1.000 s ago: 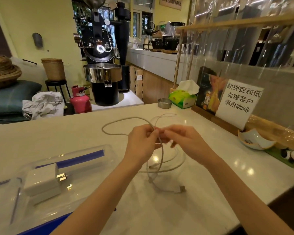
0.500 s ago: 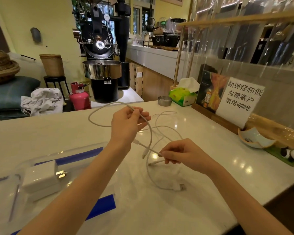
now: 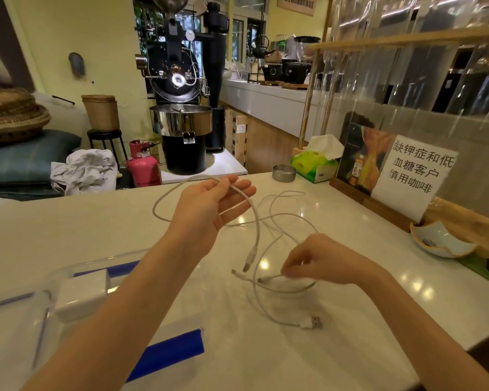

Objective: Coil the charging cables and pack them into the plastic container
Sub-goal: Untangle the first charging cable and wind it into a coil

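My left hand (image 3: 209, 203) is raised above the white counter, fingers loosely spread, with a white charging cable (image 3: 257, 221) draped across them; its USB plug hangs below. My right hand (image 3: 322, 262) is low over the counter, pinching the small connector end of a second white cable (image 3: 268, 306) that loops on the surface and ends in a USB plug (image 3: 312, 323). The clear plastic container (image 3: 68, 273) with blue clips sits at the left, partly behind my left forearm, with a white charger block (image 3: 81, 292) inside.
A metal ashtray (image 3: 284, 172), a green tissue box (image 3: 314, 165), a wooden sign stand (image 3: 393, 170) and a small blue dish (image 3: 438, 241) line the counter's far and right side. A coffee roaster (image 3: 181, 108) stands beyond the counter.
My hands have come apart: the left rose and its fingers opened with the cable over them, the right dropped toward the counter and pinched a connector end.
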Demonstrator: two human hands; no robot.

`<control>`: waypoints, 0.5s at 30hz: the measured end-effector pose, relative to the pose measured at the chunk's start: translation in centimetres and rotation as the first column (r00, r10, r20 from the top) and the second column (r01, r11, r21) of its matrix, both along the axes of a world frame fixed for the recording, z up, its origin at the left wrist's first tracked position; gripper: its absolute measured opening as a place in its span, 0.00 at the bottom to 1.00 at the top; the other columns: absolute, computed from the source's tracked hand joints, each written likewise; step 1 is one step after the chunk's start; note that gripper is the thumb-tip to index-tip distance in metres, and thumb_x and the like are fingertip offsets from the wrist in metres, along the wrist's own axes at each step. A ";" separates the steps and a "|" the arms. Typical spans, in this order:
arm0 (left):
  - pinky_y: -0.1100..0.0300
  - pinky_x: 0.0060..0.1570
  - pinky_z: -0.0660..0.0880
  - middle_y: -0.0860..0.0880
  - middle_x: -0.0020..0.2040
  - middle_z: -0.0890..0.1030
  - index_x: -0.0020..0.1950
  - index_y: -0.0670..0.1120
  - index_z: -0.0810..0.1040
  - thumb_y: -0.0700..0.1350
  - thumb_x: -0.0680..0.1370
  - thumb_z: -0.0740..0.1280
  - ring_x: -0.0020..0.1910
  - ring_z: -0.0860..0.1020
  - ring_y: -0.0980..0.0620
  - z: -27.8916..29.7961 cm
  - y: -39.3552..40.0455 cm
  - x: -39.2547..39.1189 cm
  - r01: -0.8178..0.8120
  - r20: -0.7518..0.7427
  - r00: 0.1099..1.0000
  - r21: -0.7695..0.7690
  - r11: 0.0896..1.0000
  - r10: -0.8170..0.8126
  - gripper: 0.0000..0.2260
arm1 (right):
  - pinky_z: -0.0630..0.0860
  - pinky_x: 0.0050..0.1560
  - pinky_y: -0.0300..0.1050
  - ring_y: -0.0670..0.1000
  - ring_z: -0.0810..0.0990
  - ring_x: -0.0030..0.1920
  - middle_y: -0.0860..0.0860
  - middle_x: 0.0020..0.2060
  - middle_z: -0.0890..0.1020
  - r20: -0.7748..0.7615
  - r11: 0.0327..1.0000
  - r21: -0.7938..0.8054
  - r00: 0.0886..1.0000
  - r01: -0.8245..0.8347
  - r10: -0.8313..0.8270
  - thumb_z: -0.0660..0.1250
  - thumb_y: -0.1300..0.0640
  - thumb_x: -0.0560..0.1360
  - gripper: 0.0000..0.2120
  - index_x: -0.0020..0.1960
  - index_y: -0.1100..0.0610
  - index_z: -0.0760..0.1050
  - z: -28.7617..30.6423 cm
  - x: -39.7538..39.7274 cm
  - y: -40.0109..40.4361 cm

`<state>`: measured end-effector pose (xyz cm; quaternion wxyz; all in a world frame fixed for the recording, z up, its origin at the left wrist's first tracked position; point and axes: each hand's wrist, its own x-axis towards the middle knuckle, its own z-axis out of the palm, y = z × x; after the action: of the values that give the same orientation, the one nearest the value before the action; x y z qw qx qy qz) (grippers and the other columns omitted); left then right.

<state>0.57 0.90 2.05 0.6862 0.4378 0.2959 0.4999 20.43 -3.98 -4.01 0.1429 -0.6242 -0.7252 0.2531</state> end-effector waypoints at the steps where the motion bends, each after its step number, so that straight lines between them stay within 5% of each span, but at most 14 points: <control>1: 0.60 0.38 0.82 0.48 0.35 0.84 0.46 0.40 0.76 0.38 0.79 0.56 0.36 0.84 0.53 -0.1 -0.2 0.0 0.030 -0.010 0.999 -0.004 1.000 -0.030 0.09 | 0.75 0.48 0.34 0.41 0.80 0.44 0.44 0.45 0.84 -0.061 0.996 0.081 0.998 0.035 -0.030 0.67 0.53 0.72 0.07 0.50 0.48 0.81 0.9 -0.2 0.3; 3: 0.60 0.36 0.81 0.48 0.33 0.85 0.47 0.39 0.76 0.38 0.79 0.57 0.35 0.84 0.53 -0.4 -0.6 -0.1 0.123 -0.092 0.988 0.002 0.992 -0.122 0.09 | 0.76 0.50 0.35 0.41 0.80 0.48 0.41 0.47 0.82 -0.217 0.945 0.306 0.975 0.112 -0.045 0.67 0.55 0.72 0.11 0.53 0.45 0.78 2.7 -0.9 0.9; 6: 0.61 0.36 0.81 0.48 0.33 0.84 0.48 0.39 0.77 0.39 0.79 0.58 0.35 0.84 0.53 -0.7 -1.7 -0.5 0.320 -0.266 0.912 -0.020 0.947 -0.313 0.09 | 0.72 0.52 0.28 0.35 0.75 0.54 0.35 0.55 0.76 -0.222 0.854 0.519 0.971 0.044 0.085 0.67 0.60 0.73 0.22 0.62 0.41 0.69 4.6 -2.8 2.0; 10: 0.61 0.36 0.81 0.49 0.31 0.82 0.48 0.39 0.78 0.39 0.78 0.59 0.32 0.82 0.54 -0.6 -2.7 -0.8 0.443 -0.287 0.854 -0.039 0.896 -0.434 0.09 | 0.69 0.56 0.26 0.30 0.73 0.56 0.39 0.56 0.77 -0.247 0.852 0.514 0.935 -0.097 0.256 0.67 0.64 0.72 0.22 0.63 0.49 0.71 4.6 -5.1 3.6; 13: 0.63 0.34 0.79 0.50 0.30 0.80 0.46 0.40 0.78 0.40 0.79 0.58 0.30 0.80 0.56 -0.5 -3.1 -1.1 0.414 -0.246 0.882 -0.005 0.910 -0.402 0.10 | 0.73 0.47 0.29 0.36 0.81 0.45 0.38 0.42 0.83 -0.436 0.862 0.506 0.849 -0.043 0.298 0.66 0.66 0.72 0.15 0.57 0.56 0.77 4.5 -6.1 4.5; 15: 0.64 0.34 0.78 0.50 0.30 0.79 0.46 0.41 0.79 0.41 0.79 0.57 0.30 0.79 0.56 -0.7 -3.4 -1.4 0.408 -0.247 0.885 0.007 0.913 -0.394 0.11 | 0.75 0.49 0.31 0.39 0.81 0.46 0.42 0.44 0.84 -0.451 0.817 0.576 0.845 0.029 0.288 0.67 0.64 0.72 0.13 0.55 0.55 0.78 4.9 -6.5 5.5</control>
<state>-0.85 -2.50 1.37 0.7205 0.5669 0.2649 0.2989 13.90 1.51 0.87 0.4918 -0.4090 -0.7432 0.1962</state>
